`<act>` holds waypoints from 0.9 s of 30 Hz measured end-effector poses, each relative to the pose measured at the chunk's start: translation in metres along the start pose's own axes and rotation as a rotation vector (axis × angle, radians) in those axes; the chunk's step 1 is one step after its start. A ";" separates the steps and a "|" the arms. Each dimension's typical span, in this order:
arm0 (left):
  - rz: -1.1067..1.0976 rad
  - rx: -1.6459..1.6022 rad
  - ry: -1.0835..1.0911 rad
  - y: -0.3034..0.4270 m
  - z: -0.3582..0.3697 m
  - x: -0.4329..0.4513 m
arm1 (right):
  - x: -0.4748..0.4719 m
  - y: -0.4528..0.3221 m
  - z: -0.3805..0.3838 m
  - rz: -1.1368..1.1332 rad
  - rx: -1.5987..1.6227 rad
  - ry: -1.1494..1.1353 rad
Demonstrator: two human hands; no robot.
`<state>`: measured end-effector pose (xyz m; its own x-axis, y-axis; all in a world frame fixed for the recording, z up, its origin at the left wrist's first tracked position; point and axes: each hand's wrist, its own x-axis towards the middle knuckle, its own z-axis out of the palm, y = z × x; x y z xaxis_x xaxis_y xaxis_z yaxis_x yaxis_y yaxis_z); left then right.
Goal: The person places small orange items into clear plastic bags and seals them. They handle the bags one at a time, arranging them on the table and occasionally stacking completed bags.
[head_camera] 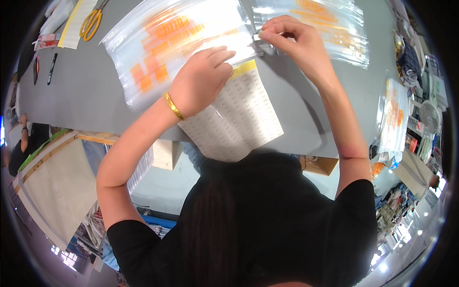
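My right hand (304, 45) pinches a small white label (257, 37) between thumb and forefinger, at the right edge of a clear plastic bag stack (143, 46) with orange print. On the lower part of that stack rests my left hand (202, 79), its fingers slightly spread and its thumb partly hidden. A sheet of small printed labels (244, 107) with a yellow top strip lies beneath the left hand and hangs over the table edge towards me. To the right, partly behind my right hand, is a second stack of printed clear bags (337, 32).
Yellow-handled scissors (91, 24) lie at the upper left beside another label sheet (73, 30). A black pen (52, 69) and a dark slim tool (36, 70) are on the grey table (82, 89). More bags (391, 118) hang at the right edge, near a fan (429, 113). Another person's arm (24, 134) shows far left.
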<state>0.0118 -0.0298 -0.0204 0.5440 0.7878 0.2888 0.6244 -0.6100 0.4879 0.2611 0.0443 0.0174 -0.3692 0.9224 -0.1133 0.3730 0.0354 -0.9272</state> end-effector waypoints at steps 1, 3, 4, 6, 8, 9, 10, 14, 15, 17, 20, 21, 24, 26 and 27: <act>-0.026 -0.004 -0.050 0.000 0.003 -0.003 | 0.009 0.008 0.004 0.030 -0.011 -0.038; 0.003 0.016 -0.011 -0.003 0.007 -0.006 | 0.021 0.024 0.014 0.045 -0.021 -0.085; 0.009 0.025 -0.003 -0.003 0.008 -0.008 | 0.024 0.031 0.018 0.029 -0.019 -0.094; 0.001 0.039 0.010 -0.003 0.011 -0.010 | 0.027 0.044 0.024 -0.001 -0.017 -0.104; -0.010 0.044 0.017 -0.003 0.011 -0.011 | 0.027 0.051 0.027 -0.062 0.000 -0.090; -0.017 0.042 0.020 -0.003 0.012 -0.010 | 0.027 0.053 0.029 -0.050 -0.036 -0.087; -0.017 0.041 0.023 -0.002 0.012 -0.009 | 0.026 0.054 0.030 -0.072 -0.061 -0.073; 0.015 0.137 -0.022 -0.002 0.014 -0.005 | 0.021 0.049 0.037 -0.215 -0.293 0.003; 0.007 0.154 -0.027 -0.002 0.015 -0.005 | 0.020 0.047 0.039 -0.234 -0.406 0.053; -0.005 0.168 -0.034 -0.003 0.016 -0.005 | 0.018 0.044 0.040 -0.286 -0.624 0.135; -0.017 0.144 -0.022 -0.003 0.015 -0.003 | 0.023 0.043 0.037 -0.367 -0.778 0.353; -0.020 0.121 -0.010 -0.003 0.013 -0.002 | 0.026 0.044 0.035 -0.378 -0.753 0.335; -0.041 -0.026 -0.007 0.001 0.004 0.001 | 0.040 0.049 0.039 -0.348 -0.702 0.310; -0.132 -0.164 -0.059 0.003 -0.010 0.001 | 0.047 0.048 0.042 -0.376 -0.803 0.317; -0.222 -0.253 -0.112 0.008 -0.019 -0.004 | 0.047 0.047 0.045 -0.377 -0.847 0.269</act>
<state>0.0038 -0.0361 -0.0024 0.4775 0.8760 0.0678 0.5834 -0.3737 0.7211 0.2229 0.0726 -0.0470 -0.4225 0.8471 0.3223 0.7991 0.5160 -0.3086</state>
